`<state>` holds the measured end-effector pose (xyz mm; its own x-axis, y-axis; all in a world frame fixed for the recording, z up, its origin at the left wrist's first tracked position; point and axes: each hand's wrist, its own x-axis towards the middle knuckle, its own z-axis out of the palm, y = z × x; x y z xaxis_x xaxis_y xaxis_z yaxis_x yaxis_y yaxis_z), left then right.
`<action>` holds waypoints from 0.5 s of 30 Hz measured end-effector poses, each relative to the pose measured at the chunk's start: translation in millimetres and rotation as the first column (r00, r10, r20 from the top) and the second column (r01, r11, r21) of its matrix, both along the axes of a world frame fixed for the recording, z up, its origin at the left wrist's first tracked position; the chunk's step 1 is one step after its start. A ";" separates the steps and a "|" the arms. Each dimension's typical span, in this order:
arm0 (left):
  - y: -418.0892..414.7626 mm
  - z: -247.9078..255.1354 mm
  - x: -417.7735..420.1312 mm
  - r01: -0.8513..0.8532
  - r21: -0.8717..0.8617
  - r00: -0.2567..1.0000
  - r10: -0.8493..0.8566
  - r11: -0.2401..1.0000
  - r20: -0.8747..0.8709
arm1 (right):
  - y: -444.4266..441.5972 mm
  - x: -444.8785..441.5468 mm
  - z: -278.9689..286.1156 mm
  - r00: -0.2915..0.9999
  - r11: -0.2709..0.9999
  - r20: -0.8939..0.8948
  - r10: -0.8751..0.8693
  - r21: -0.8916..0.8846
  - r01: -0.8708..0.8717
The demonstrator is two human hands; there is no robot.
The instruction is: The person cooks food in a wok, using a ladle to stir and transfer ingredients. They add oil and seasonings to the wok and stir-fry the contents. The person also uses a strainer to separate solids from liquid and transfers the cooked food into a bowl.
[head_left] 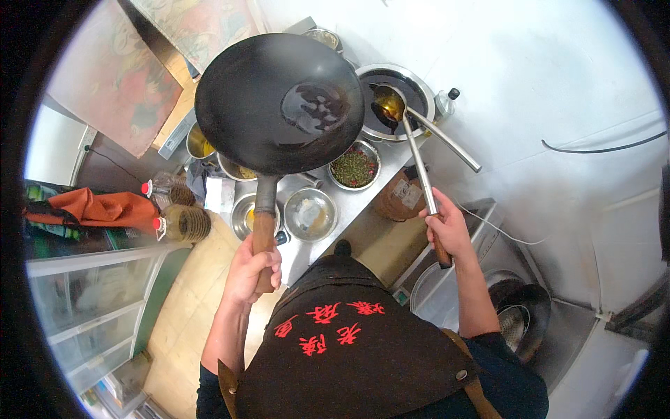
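My left hand (256,269) grips the wooden handle of a black wok (235,105), raised above the metal table. A small pool of oil glistens on the right of the wok's bottom. My right hand (447,222) is closed around the wooden grip of a long metal ladle (417,157). The ladle's bowl, with amber oil in it, is over a wide steel pot (430,94) of dark liquid. A second metal handle (445,139) slants out over that pot's rim; its far end is hidden by the ladle.
A bowl of green peppercorns with red bits (355,167) stands below the pot. Nearby are a steel bowl with residue (311,214) and a bowl holding something yellow (241,214). Oil jugs (186,223) are at left, a capped bottle (446,102) beside the pot, another wok (536,314) lower right.
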<state>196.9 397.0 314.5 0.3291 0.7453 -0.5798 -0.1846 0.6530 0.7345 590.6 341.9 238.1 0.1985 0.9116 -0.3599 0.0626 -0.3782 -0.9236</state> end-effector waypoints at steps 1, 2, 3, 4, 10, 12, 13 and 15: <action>0.8 0.4 0.1 0.000 -0.001 1.000 0.000 1.000 -0.007 | 1.0 0.2 -1.5 1.000 1.000 -0.003 0.004 -0.014 -0.004; 1.0 0.3 -0.2 -0.004 0.001 1.000 0.004 1.000 0.002 | 3.2 -0.9 -3.0 1.000 1.000 -0.007 0.012 -0.026 -0.012; 1.4 0.1 -0.3 -0.007 0.002 1.000 0.007 1.000 0.011 | 4.0 -1.5 -1.3 1.000 0.998 -0.009 0.001 -0.056 -0.001; 1.9 -0.2 -0.5 -0.010 0.004 1.000 0.010 1.000 0.020 | 6.1 -2.8 2.2 1.000 0.996 -0.011 -0.010 -0.084 0.009; 5.9 -3.0 -1.7 0.004 0.019 1.000 -0.004 1.000 -0.005 | 3.1 4.7 22.2 0.861 0.994 -0.501 -0.091 0.012 0.112; 7.7 -5.1 -2.9 0.010 0.023 1.000 -0.010 1.000 -0.018 | 6.9 7.9 32.8 0.850 0.992 -0.518 -0.096 0.024 0.126; 8.7 -6.1 -2.9 0.014 0.025 1.000 -0.013 1.000 -0.023 | 8.5 7.7 38.4 0.837 0.989 -0.534 -0.116 0.018 0.149; 9.4 -7.1 -4.1 0.014 0.028 1.000 -0.013 1.000 -0.026 | 14.8 -1.2 47.2 0.770 0.969 -0.599 -0.219 -0.041 0.244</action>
